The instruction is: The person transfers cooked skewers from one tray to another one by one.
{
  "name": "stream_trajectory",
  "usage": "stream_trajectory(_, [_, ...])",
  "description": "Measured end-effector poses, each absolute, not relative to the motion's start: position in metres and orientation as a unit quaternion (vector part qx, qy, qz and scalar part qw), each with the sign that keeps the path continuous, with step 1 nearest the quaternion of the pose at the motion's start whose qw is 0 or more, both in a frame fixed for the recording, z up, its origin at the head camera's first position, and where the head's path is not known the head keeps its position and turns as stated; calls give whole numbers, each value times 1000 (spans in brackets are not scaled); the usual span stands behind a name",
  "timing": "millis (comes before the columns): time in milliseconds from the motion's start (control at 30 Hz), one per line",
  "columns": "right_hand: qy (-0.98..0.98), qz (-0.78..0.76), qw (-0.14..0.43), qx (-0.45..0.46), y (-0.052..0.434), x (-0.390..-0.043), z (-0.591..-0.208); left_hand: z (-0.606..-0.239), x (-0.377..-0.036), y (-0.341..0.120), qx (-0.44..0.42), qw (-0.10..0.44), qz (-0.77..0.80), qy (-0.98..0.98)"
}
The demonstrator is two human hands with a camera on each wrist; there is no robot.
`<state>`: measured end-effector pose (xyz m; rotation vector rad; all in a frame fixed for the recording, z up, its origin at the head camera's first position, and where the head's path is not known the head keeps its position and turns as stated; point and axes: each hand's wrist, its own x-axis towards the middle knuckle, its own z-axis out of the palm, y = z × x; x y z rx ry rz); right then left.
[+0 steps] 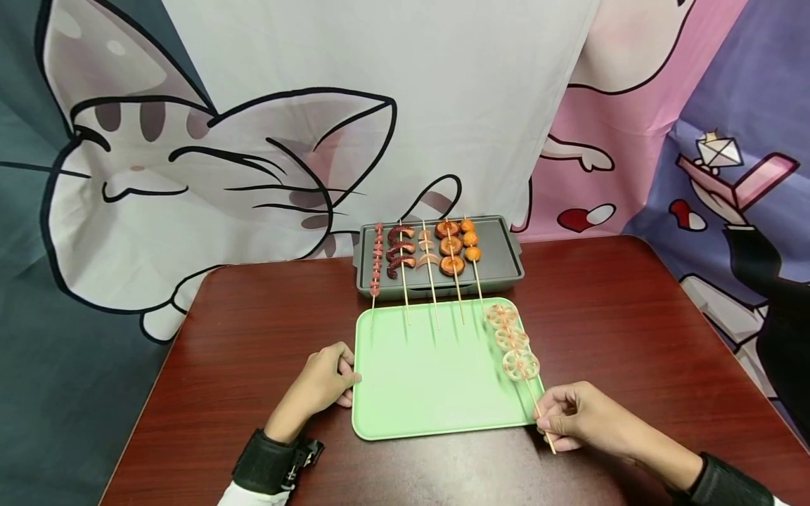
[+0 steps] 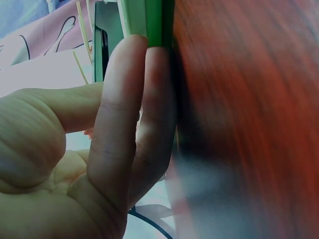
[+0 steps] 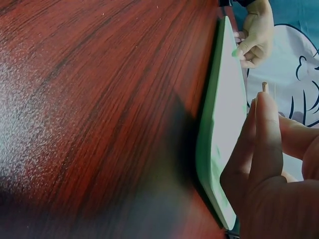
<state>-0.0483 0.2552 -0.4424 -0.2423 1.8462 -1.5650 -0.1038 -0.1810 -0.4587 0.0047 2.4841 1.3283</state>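
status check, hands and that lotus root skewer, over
Left hand steadies the green tray by its edge. Right hand pinches the lotus root skewer by its stick, slices over the tray. Nothing in the way.

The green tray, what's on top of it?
On the green tray lies a lotus-root skewer, its stick pinched by the right hand. Stick ends from the grill reach over its far edge. The rest is bare.
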Motion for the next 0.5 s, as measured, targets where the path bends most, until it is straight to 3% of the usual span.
stream_trajectory(500, [714,-606,342,-78,253,-51,-452,-457,-103,-180,5,157,464,872])
